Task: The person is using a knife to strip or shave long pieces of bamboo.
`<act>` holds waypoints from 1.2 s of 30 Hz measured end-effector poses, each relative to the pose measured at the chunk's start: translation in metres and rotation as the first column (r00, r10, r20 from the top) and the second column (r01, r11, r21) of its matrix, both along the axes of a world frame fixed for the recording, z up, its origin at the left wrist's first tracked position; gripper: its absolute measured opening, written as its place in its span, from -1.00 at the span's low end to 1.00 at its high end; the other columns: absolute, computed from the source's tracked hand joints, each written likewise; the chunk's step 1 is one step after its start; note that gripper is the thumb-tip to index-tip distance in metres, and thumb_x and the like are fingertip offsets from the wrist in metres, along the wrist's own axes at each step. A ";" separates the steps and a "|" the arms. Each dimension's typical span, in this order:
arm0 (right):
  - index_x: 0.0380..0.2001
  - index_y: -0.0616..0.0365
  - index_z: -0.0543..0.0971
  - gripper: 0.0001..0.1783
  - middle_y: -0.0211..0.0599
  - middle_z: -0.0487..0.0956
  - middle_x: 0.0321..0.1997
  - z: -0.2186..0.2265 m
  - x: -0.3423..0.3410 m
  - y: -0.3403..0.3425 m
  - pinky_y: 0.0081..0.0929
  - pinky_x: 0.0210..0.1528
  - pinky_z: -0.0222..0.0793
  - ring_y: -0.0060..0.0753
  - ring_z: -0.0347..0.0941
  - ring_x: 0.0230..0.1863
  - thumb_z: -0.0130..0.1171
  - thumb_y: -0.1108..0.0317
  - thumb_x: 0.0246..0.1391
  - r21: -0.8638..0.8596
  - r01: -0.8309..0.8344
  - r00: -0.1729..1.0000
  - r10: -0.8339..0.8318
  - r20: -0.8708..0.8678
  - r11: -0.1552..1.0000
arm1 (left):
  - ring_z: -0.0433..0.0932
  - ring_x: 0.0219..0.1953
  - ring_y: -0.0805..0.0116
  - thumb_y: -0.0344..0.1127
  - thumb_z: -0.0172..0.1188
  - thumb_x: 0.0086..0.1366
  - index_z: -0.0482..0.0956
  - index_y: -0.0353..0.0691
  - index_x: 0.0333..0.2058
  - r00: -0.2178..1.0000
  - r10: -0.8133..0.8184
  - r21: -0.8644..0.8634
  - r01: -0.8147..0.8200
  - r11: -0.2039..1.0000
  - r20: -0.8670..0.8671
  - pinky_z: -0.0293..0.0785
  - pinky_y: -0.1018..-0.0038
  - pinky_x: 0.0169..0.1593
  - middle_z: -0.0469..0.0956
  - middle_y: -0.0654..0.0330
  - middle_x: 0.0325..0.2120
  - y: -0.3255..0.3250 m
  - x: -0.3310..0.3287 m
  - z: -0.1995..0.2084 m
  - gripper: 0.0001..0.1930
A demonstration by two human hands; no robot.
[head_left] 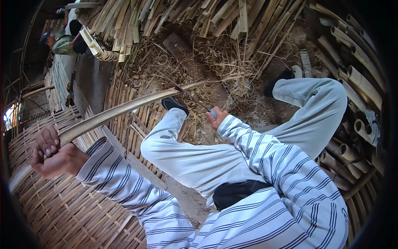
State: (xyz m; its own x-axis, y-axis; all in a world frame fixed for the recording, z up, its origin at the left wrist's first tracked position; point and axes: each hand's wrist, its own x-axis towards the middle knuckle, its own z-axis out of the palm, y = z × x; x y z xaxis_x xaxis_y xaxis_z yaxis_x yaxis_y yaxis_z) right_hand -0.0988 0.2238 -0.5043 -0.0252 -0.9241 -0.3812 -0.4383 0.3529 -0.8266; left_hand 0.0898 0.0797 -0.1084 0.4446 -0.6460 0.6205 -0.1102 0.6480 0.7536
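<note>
A long, pale bamboo strip [120,115] runs slantwise from the lower left toward the middle. My left hand [58,153] is closed around it near its left end, fingers curled and the palm side facing up. My right hand [219,118], in front of my lap, grips the grey-blue handle of a knife [193,98]. Its thin, dark blade slants up and left and meets the strip around the strip's far part. From here I cannot tell how deep the edge sits in the bamboo. The strip's far tip lies over a heap of curly shavings [240,93].
Split bamboo slats [174,14] are piled at the far side. Cut bamboo poles [365,87] stack up on the right. Woven bamboo matting [78,207] spreads at lower left. A wooden beam [192,56] lies among the shavings. Another person [64,43] is at upper left.
</note>
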 end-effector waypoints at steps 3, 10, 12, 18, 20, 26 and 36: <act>-0.24 0.14 0.40 -0.54 0.23 0.49 -0.56 0.013 0.001 -0.001 0.04 -0.42 0.39 0.30 0.45 -0.46 -0.03 -0.06 0.03 -0.013 0.006 1.000 -0.007 -0.024 1.000 | -0.04 -0.82 0.58 -0.32 -0.15 -0.14 -0.03 0.01 -0.80 1.000 -0.004 -0.004 0.004 1.000 -0.007 -0.15 0.65 -0.73 0.01 0.35 -0.87 0.003 0.005 -0.005 -0.76; -0.34 0.17 0.37 -0.53 0.07 0.44 -0.72 0.110 0.009 -0.017 -0.08 -0.56 0.36 0.20 0.44 -0.59 -0.11 -0.09 0.11 -0.108 -0.140 0.983 0.151 0.108 0.984 | -0.05 -0.84 0.60 -0.31 -0.09 -0.15 0.04 0.01 -0.79 0.974 -0.228 -0.023 0.227 0.974 -0.015 -0.11 0.69 -0.73 0.01 0.40 -0.88 0.023 0.003 -0.001 -0.78; -0.36 0.19 0.36 -0.52 0.04 0.42 -0.75 0.125 0.011 -0.024 -0.09 -0.61 0.33 0.15 0.45 -0.62 -0.12 -0.10 0.12 -0.197 -0.165 0.982 0.180 0.064 0.967 | -0.04 -0.85 0.60 -0.31 -0.08 -0.16 0.05 0.01 -0.78 0.970 -0.242 -0.027 0.243 0.970 0.024 -0.09 0.69 -0.74 0.01 0.41 -0.89 0.033 -0.009 -0.004 -0.79; -0.30 0.15 0.40 -0.49 0.10 0.47 -0.69 0.016 0.008 -0.015 -0.07 -0.54 0.39 0.17 0.46 -0.57 -0.17 -0.13 0.12 0.023 0.052 0.986 -0.048 -0.160 0.998 | 0.00 -0.87 0.65 -0.32 -0.02 -0.17 0.09 0.01 -0.77 0.931 -0.359 -0.109 0.364 0.925 0.068 -0.04 0.69 -0.77 0.05 0.44 -0.90 0.037 -0.020 -0.007 -0.78; -0.27 0.14 0.42 -0.47 0.13 0.47 -0.67 -0.012 0.015 -0.021 -0.06 -0.52 0.39 0.20 0.46 -0.55 -0.19 -0.14 0.12 -0.013 0.132 0.958 -0.131 -0.253 0.991 | -0.02 -0.86 0.65 -0.32 -0.02 -0.13 0.12 -0.01 -0.75 0.926 -0.370 -0.102 0.376 0.921 0.074 -0.06 0.69 -0.74 0.04 0.46 -0.90 0.040 -0.017 -0.012 -0.80; -0.29 0.16 0.44 -0.46 0.19 0.47 -0.62 0.096 0.016 -0.019 -0.02 -0.39 0.39 0.25 0.45 -0.47 -0.11 -0.16 0.06 -0.043 -0.100 0.983 0.106 0.147 0.994 | -0.05 -0.84 0.65 -0.33 -0.03 -0.08 0.13 -0.02 -0.73 0.838 -0.545 -0.096 0.546 0.833 0.036 -0.07 0.70 -0.68 0.02 0.46 -0.88 0.050 0.006 -0.003 -0.81; -0.23 0.13 0.42 -0.46 0.29 0.48 -0.44 0.067 0.014 -0.030 0.00 -0.23 0.35 0.26 0.43 -0.27 -0.15 -0.16 0.08 0.190 -0.039 0.993 0.018 0.113 0.981 | -0.02 -0.82 0.65 -0.36 -0.01 -0.09 0.14 -0.05 -0.71 0.884 -0.458 -0.072 0.464 0.883 0.093 -0.06 0.70 -0.67 0.05 0.44 -0.86 0.049 0.001 -0.004 -0.81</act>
State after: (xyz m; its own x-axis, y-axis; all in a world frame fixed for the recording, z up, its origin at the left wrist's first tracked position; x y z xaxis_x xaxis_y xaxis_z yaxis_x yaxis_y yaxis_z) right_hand -0.0844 0.1939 -0.4371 0.0519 -0.8332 -0.5505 -0.3608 0.4984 -0.7883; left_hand 0.0910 0.1290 -0.1128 0.0627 -0.7077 0.7038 0.1664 0.7027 0.6917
